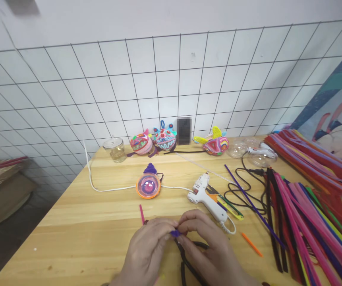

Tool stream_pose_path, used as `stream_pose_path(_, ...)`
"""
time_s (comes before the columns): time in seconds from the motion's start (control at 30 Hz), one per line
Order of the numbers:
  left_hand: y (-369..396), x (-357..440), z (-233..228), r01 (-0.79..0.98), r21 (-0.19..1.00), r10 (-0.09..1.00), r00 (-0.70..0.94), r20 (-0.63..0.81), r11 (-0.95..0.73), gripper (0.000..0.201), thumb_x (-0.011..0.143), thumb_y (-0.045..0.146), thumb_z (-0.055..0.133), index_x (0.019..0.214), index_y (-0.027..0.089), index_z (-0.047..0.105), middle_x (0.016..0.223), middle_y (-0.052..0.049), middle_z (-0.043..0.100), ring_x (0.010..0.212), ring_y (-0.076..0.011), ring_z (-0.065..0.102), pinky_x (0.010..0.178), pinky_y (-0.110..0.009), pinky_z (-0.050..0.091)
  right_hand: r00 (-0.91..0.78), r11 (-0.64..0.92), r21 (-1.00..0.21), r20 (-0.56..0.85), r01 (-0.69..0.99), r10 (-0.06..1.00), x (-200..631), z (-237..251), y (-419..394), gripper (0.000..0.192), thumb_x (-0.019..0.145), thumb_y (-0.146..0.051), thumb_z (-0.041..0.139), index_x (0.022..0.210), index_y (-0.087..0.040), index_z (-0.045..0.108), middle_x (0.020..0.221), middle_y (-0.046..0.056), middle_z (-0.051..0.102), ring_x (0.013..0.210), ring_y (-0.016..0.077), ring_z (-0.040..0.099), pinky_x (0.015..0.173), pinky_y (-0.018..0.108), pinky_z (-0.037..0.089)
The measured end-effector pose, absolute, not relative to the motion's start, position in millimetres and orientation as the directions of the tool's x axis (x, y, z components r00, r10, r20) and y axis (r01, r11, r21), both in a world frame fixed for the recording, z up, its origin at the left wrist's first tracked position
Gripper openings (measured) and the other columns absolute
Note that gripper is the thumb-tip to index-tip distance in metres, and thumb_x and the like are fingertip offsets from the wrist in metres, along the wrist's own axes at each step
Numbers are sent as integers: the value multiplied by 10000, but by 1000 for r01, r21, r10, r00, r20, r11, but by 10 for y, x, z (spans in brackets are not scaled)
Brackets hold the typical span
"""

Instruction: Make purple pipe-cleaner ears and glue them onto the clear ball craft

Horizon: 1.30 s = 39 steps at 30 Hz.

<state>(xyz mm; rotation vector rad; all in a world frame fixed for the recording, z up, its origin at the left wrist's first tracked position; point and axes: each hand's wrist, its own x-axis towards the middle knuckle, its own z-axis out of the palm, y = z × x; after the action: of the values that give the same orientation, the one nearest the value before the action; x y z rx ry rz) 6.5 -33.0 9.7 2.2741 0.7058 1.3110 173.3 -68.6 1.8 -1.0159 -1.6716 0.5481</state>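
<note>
Purple fuzzy piece (175, 233), pinched btwn L hand (148, 246) & R hand (208, 244), near ctr.
Prob. light, soft, bendy; best held w/ fingertips at left & right edges.

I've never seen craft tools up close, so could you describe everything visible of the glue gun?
The glue gun is white, apparently plastic, with a slotted front, a narrow nozzle and a long handle. It lies on its side on the wooden table, nozzle toward the wall, handle slanting down to the right, beyond the right hand, which isn't holding it. A white cord curves from the handle's end.
</note>
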Motion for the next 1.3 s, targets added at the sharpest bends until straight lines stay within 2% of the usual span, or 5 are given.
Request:
stream_pose_path(0.77,-311,61,107,229,524,567,453,688,-820,227,864,54,462,995,187,590,907,-56,716,879,-121,672,797,-164,520,-103,527,-776,527,346,843,1734,-10,-676,242,821,-15,528,912,-237,556,912,18,576,867,140,596,769,219,480)
stream_pose_path(1.3,-315,56,90,235,539,580,463,670,-809,238,859,43,469,1006,192,582,920,-46,710,890,-110,662,811,-153,505,-95,537,-770,540,344,836,1724,7,-651,225,817,-7,521,880,-222,550,887,20,567,839,136,591,742,221,484)
